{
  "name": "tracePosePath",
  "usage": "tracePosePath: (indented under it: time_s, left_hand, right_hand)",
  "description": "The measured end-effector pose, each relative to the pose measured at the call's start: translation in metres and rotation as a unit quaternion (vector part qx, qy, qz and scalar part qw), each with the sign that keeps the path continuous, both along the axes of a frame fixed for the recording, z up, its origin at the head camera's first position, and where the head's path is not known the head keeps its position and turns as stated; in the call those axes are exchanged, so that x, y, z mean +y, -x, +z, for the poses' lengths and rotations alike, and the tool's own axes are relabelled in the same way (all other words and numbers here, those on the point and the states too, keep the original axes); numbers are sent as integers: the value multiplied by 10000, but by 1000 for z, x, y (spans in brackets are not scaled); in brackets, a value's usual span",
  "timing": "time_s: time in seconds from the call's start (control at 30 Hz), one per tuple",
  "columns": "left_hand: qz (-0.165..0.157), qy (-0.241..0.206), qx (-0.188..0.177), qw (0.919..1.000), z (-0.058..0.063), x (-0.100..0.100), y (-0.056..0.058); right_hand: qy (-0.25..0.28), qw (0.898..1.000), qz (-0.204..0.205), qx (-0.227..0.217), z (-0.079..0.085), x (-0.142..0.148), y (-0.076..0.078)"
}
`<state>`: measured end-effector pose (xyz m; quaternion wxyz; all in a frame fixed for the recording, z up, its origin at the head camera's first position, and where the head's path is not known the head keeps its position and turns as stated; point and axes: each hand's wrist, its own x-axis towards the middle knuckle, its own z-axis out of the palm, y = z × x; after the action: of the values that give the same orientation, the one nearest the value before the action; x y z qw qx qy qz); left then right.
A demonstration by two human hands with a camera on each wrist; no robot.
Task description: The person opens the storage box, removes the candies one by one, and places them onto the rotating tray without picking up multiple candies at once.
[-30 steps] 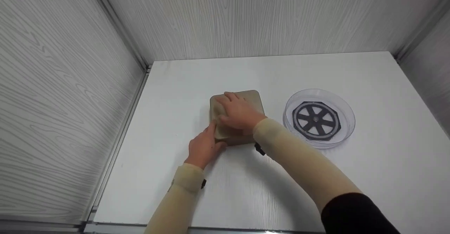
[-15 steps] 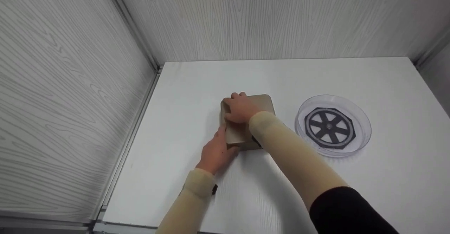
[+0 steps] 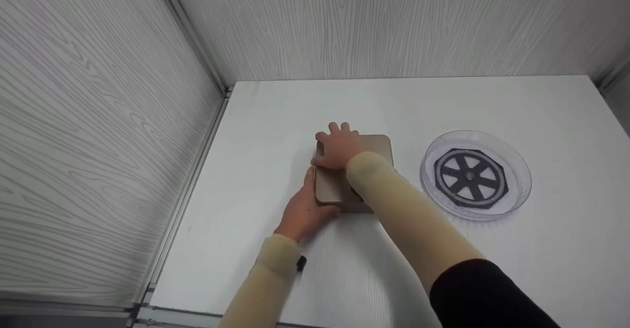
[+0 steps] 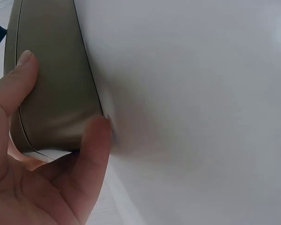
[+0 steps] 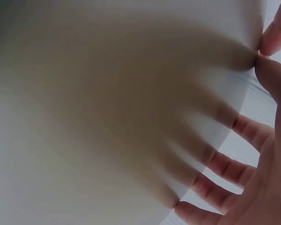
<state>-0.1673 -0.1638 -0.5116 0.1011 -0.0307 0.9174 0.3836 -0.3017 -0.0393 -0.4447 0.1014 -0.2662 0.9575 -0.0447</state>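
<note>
A tan, metallic-looking box with rounded corners lies on the white tabletop. My left hand grips its near-left corner, the thumb along the near side and the fingers along the left side. A thin seam runs round the box near one face in the left wrist view. My right hand lies across the top at the far-left corner. In the right wrist view, spread fingertips of that hand press along the edge of a shiny surface, and its thumb is right beside a finger of the left hand.
To the right stands a shallow clear round dish. A black octagonal piece with several spokes lies in it. The white tabletop is bounded by wood-grain panels at the left, back and right.
My right hand has slid from the middle of the box top to its far-left edge, with the fingers reaching past it. The left hand keeps its grip. The head view has shifted slightly.
</note>
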Motion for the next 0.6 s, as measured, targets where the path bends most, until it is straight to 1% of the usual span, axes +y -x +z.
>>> tracePosePath:
  time_s: [0.13, 0.3, 0.43, 0.6]
  left_hand:
    - [48, -36, -65, 10000, 0, -1, 1]
    - [79, -101, -60, 9999, 0, -3, 1]
    - [71, -32, -47, 10000, 1, -3, 0]
    - [33, -34, -126, 9999, 1, -1, -2]
  right_hand:
    - [41, 9999, -64, -112, -1, -1, 2]
    - [76, 9995, -177, -270, -4, -5, 10]
    - [178, 9984, -334, -416, -6, -5, 17]
    - [227, 9966, -562, -559, -9, -3, 22]
